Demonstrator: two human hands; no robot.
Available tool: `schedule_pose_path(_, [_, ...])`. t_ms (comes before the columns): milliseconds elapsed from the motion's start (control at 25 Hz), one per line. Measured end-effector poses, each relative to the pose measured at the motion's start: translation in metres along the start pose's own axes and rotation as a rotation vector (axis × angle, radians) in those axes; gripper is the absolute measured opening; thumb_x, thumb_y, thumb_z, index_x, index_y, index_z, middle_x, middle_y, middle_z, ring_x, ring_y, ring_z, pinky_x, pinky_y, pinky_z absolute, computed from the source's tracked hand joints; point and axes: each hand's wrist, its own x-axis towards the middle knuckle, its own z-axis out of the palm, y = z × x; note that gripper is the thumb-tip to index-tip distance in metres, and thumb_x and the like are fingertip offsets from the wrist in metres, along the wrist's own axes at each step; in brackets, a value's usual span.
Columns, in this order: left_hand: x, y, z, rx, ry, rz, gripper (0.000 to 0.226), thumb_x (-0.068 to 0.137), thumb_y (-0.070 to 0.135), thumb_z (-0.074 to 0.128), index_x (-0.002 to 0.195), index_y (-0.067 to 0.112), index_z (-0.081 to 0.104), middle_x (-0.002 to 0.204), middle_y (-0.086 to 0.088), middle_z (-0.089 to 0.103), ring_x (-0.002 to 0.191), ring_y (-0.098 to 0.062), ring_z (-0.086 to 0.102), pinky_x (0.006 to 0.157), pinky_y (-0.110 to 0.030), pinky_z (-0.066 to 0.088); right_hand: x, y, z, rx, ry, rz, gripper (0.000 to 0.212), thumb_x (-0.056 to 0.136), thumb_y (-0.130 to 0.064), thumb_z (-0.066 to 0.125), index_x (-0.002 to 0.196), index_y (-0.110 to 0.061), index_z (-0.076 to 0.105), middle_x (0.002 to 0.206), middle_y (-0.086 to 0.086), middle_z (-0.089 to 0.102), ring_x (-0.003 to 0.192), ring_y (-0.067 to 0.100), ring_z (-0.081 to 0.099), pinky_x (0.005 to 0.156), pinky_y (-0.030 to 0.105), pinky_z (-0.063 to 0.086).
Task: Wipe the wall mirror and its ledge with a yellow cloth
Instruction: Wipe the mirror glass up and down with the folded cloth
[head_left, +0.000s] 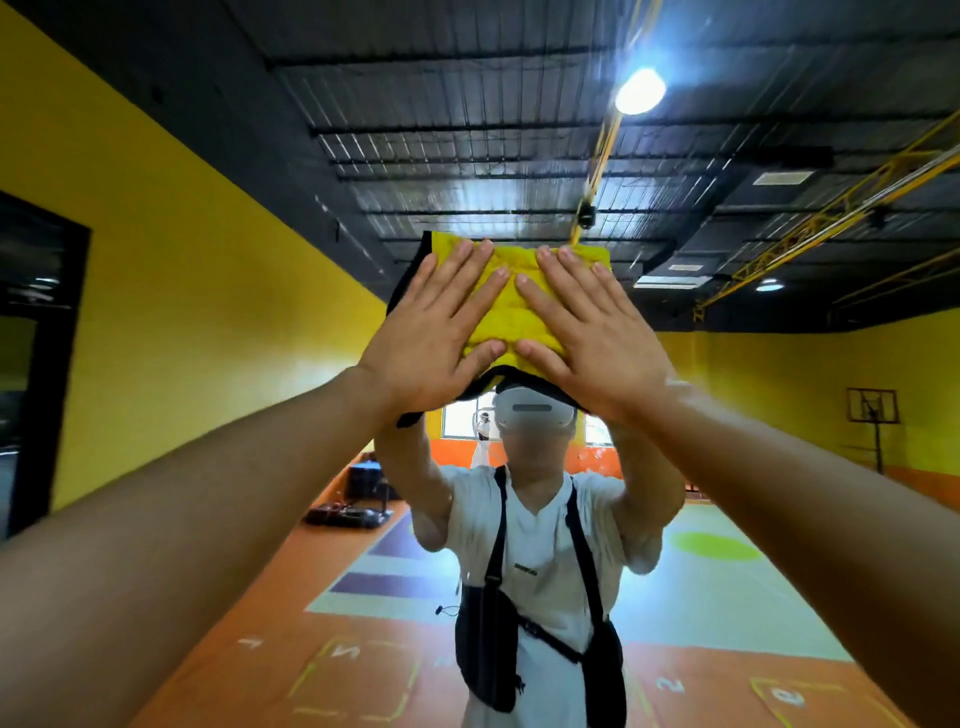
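A yellow cloth (511, 306) with a black edge lies flat against the wall mirror (753, 467), high up at the middle of the view. My left hand (434, 325) presses on its left half with straight, spread fingers. My right hand (592, 330) presses on its right half the same way, thumbs nearly meeting at the cloth's lower edge. The mirror fills most of the view and reflects me with both arms raised. The ledge is not in view.
The mirror reflects a hall with yellow walls, a dark ceiling with a bright lamp (640, 91), an orange and green floor, dark equipment (358, 499) on the floor at left, and a basketball hoop (872, 410) at right.
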Motion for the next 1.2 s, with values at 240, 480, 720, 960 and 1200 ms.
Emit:
schedule_pose_path(240, [-0.043, 0.023, 0.009, -0.034, 0.002, -0.006, 0.073, 0.106, 0.056, 0.03, 0.164, 0.012, 0.019, 0.172, -0.013, 0.007, 0.159, -0.03, 0.001, 0.127, -0.056, 0.01, -0.04, -0.025, 0.01, -0.063, 0.052, -0.012, 0.067, 0.106, -0.059, 0.036, 0.161, -0.02, 0.031, 0.169, 0.01, 0.021, 0.158, 0.027, 0.016, 0.127, 0.048, 0.018])
schedule_pose_path(480, [-0.087, 0.05, 0.014, -0.017, -0.06, -0.024, 0.074, 0.107, 0.057, 0.028, 0.164, 0.012, 0.016, 0.172, -0.013, 0.003, 0.159, -0.031, -0.001, 0.127, -0.056, 0.01, -0.084, -0.053, 0.008, -0.088, -0.049, -0.029, 0.069, 0.108, -0.057, 0.034, 0.163, -0.017, 0.024, 0.17, 0.012, 0.014, 0.158, 0.028, 0.01, 0.128, 0.049, 0.016])
schedule_pose_path(720, [-0.133, 0.079, 0.024, -0.029, -0.069, 0.002, 0.075, 0.107, 0.057, 0.031, 0.164, 0.01, 0.017, 0.172, -0.016, 0.006, 0.159, -0.035, 0.003, 0.127, -0.058, 0.012, -0.133, -0.083, 0.009, -0.067, -0.051, -0.026, 0.067, 0.108, -0.056, 0.038, 0.161, -0.015, 0.028, 0.169, 0.014, 0.019, 0.157, 0.03, 0.015, 0.127, 0.05, 0.02])
schedule_pose_path(960, [-0.171, 0.102, 0.03, -0.024, -0.105, 0.024, 0.074, 0.107, 0.057, 0.032, 0.164, 0.011, 0.016, 0.171, -0.017, 0.006, 0.159, -0.036, 0.004, 0.126, -0.058, 0.012, -0.174, -0.111, 0.013, -0.021, -0.036, 0.008, 0.065, 0.106, -0.052, 0.047, 0.158, -0.014, 0.035, 0.166, 0.015, 0.026, 0.156, 0.032, 0.022, 0.126, 0.051, 0.023])
schedule_pose_path(1200, [-0.208, 0.128, 0.036, -0.037, -0.146, 0.012, 0.074, 0.107, 0.059, 0.03, 0.164, 0.012, 0.018, 0.171, -0.017, 0.009, 0.159, -0.036, 0.005, 0.127, -0.057, 0.01, -0.215, -0.134, 0.014, -0.009, -0.052, 0.034, 0.066, 0.105, -0.052, 0.052, 0.157, -0.014, 0.038, 0.165, 0.015, 0.028, 0.155, 0.031, 0.025, 0.124, 0.051, 0.027])
